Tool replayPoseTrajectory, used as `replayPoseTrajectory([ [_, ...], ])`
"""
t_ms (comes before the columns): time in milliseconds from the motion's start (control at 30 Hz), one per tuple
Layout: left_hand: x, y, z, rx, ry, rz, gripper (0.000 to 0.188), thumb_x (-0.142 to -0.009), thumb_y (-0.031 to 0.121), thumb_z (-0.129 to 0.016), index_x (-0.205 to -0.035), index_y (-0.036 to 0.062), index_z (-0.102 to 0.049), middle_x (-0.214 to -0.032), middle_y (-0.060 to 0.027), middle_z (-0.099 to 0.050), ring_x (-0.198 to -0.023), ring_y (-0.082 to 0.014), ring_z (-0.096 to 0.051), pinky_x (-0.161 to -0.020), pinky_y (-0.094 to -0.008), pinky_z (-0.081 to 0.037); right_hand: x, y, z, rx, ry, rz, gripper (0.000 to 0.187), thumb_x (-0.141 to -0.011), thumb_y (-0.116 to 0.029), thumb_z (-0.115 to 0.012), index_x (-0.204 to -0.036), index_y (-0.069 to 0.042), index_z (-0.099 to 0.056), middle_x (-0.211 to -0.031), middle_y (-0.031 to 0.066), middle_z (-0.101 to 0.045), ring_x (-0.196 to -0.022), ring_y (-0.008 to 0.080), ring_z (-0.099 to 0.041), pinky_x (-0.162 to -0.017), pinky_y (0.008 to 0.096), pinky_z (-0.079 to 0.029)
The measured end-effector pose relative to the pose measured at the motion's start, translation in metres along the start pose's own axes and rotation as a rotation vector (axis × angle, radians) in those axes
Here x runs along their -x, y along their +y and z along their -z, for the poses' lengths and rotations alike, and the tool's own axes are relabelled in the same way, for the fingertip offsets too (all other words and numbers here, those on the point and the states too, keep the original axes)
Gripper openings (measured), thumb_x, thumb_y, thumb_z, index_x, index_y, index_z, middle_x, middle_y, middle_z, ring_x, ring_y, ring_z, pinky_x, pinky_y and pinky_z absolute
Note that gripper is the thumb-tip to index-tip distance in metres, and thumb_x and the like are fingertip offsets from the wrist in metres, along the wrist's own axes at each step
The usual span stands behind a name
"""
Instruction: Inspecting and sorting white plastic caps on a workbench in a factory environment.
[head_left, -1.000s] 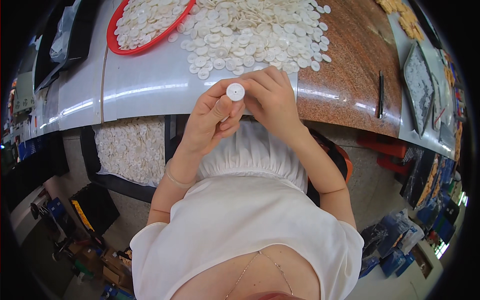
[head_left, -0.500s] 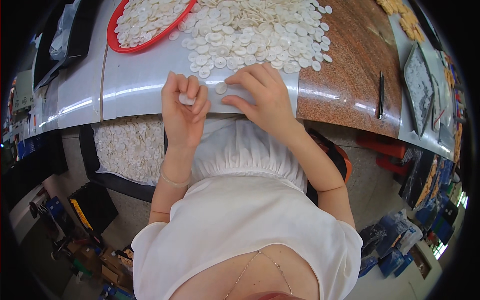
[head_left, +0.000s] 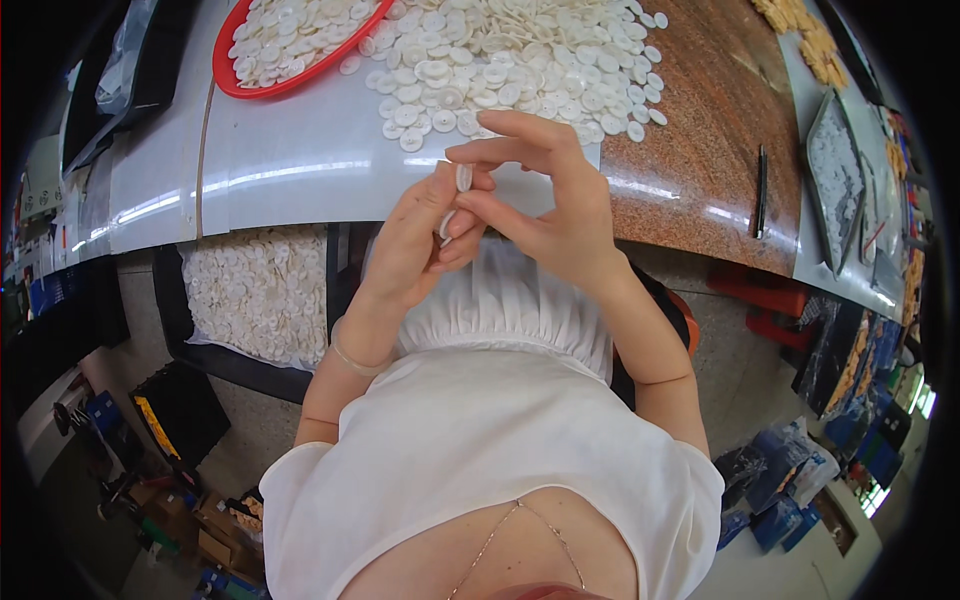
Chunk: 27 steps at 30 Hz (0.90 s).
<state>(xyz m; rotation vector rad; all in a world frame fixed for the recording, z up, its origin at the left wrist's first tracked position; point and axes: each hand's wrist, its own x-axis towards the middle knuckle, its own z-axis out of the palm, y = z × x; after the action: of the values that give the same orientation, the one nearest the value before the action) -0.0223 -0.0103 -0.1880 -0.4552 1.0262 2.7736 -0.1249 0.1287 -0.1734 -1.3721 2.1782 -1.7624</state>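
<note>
My left hand (head_left: 415, 235) has its fingers curled round a white round button (head_left: 446, 229), which partly shows between them. A second white button (head_left: 463, 178) stands on edge between the fingertips of both hands. My right hand (head_left: 560, 195) comes to it from the right, thumb at its lower edge and forefinger at its upper edge. Beyond the hands, a heap of similar white buttons (head_left: 520, 75) is spread over the grey sheet on the table (head_left: 290, 165).
A red basin (head_left: 265, 92) of white buttons stands far left. Below the table edge sits a black crate (head_left: 180, 325) lined and filled with small pale pieces. A black pen (head_left: 761, 190) lies on the brown tabletop (head_left: 690, 130) at the right, near a tray (head_left: 838, 180) of white pieces.
The single button that lay on the sheet between my hands has been picked up. My left hand has turned and moved right, and the hands now meet at that button.
</note>
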Motion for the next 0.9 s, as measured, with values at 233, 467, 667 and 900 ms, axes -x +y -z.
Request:
replayPoseTrajectory([
  [233, 0.000, 0.003, -0.011, -0.218, -0.003, -0.060, 0.049, -0.105, 0.043, -0.033, -0.114, 0.0009, -0.057, -0.067, 0.0032, -0.044, -0.048, -0.0032, -0.035, -0.042, -0.0180, -0.025, 0.005, 0.012, 0.013, -0.027, -0.070, -0.013, 0.051, -0.079, -0.005, -0.077, -0.122, -0.004, -0.049, -0.098, 0.0071, -0.073, -0.092, 0.0165, -0.068, -0.086, 0.0291, -0.048],
  [467, 0.001, 0.003, -0.007, 0.008, -0.058, -0.006, 0.050, -0.106, 0.043, -0.028, -0.111, 0.0013, -0.055, -0.068, 0.0021, -0.045, -0.047, -0.0030, -0.030, -0.041, -0.0189, -0.024, 0.004, 0.028, 0.016, 0.317, 0.040, -0.067, 0.025, -0.078, -0.007, -0.074, -0.101, -0.008, -0.065, -0.093, 0.0029, -0.068, -0.082, 0.0203, -0.059, -0.077, 0.0297, -0.047],
  [667, 0.000, 0.002, -0.009, -0.032, -0.082, -0.019, 0.050, -0.106, 0.044, -0.028, -0.110, 0.0023, -0.054, -0.068, 0.0021, -0.045, -0.047, -0.0031, -0.029, -0.041, -0.0192, -0.024, 0.013, 0.042, 0.012, 0.528, -0.009, 0.077, 0.021, -0.073, -0.010, -0.076, -0.092, -0.011, -0.068, -0.093, -0.0014, -0.066, -0.085, 0.0219, -0.055, -0.073, 0.0321, -0.043],
  [900, -0.003, 0.003, -0.008, 0.121, -0.039, -0.029, 0.044, -0.106, 0.041, -0.027, -0.102, 0.0063, -0.054, -0.073, -0.0002, -0.047, -0.054, -0.0053, -0.035, -0.040, -0.0184, -0.026, 0.023, 0.031, 0.016, 0.663, -0.085, 0.175, 0.024, -0.072, -0.016, -0.077, -0.094, -0.016, -0.069, -0.095, -0.0039, -0.066, -0.087, 0.0189, -0.056, -0.075, 0.0327, -0.040],
])
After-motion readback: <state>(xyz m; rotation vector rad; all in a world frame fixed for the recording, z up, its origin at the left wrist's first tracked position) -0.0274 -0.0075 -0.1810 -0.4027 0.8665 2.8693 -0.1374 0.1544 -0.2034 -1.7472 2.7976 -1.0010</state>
